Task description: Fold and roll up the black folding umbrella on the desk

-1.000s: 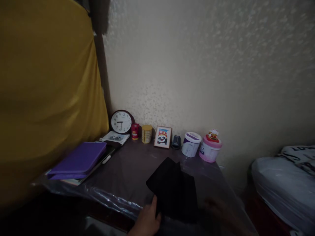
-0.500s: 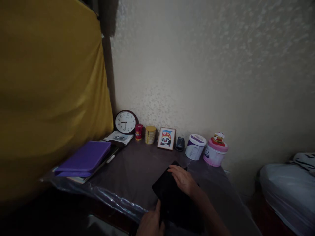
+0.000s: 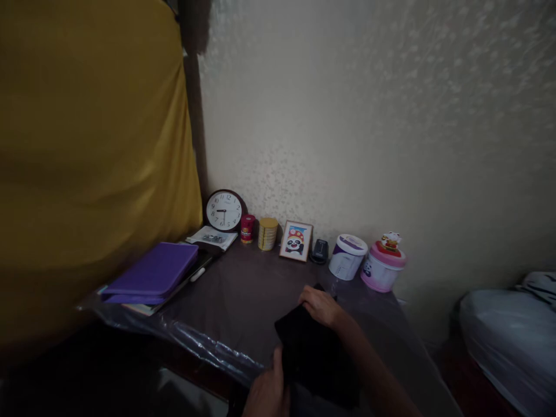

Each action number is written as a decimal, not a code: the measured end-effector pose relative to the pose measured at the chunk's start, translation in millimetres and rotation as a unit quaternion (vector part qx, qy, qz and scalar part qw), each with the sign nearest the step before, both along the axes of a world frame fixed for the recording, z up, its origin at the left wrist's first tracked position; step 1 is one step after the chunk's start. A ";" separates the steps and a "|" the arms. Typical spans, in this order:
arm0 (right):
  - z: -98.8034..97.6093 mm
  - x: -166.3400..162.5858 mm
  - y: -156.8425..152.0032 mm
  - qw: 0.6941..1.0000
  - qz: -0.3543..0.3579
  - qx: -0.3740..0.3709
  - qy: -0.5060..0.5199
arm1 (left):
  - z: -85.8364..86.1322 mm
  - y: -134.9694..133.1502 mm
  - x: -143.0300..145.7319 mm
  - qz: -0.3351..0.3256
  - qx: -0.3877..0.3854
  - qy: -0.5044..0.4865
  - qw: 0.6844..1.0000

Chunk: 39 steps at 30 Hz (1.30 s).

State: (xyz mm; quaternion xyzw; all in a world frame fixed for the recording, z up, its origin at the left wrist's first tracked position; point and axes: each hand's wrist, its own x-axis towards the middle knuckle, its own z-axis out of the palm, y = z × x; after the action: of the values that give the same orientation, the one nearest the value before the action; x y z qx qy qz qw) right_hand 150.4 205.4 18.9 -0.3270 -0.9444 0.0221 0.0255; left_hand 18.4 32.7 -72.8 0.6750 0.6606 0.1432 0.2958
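A flat, soft-looking black item, too dark to tell whether it is a cloth or a bag, lies at the front of the table under my hands. My right hand is closed on its far edge, fingers curled over. Along its near left side is my left hand, gripping the edge with one finger pointing up beside it. The lower end of the item fades into shadow near my body.
Purple folder and papers lie at left with a white pen. Along the wall stand a clock, red tin, yellow tin, framed panda picture, black device, white tub and pink tub.
The fingers of my right hand have curled in from lying flatter over the black item. Its far left corner has shifted slightly right. The whole view has shifted a little.
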 end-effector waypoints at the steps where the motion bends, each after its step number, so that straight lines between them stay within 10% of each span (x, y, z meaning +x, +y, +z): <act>1: 1.4 -0.2 1.6 1.000 -0.002 0.001 0.000 | 2.2 -1.3 -0.1 0.002 0.004 -0.009 1.000; 26: -22.9 -11.4 -2.6 0.999 -0.031 0.013 -0.027 | 29.1 9.7 12.1 -0.068 0.011 0.217 0.974; 39: -53.6 19.8 -85.5 0.995 -0.031 0.010 0.093 | 28.8 14.8 18.8 -0.069 -0.026 0.193 0.978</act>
State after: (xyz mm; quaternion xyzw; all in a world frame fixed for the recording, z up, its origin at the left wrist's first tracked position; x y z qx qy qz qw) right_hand 170.2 119.9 -34.7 -0.3522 -0.9277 0.0424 0.1166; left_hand 37.1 47.5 -43.9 0.7259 0.6606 -0.0275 0.1894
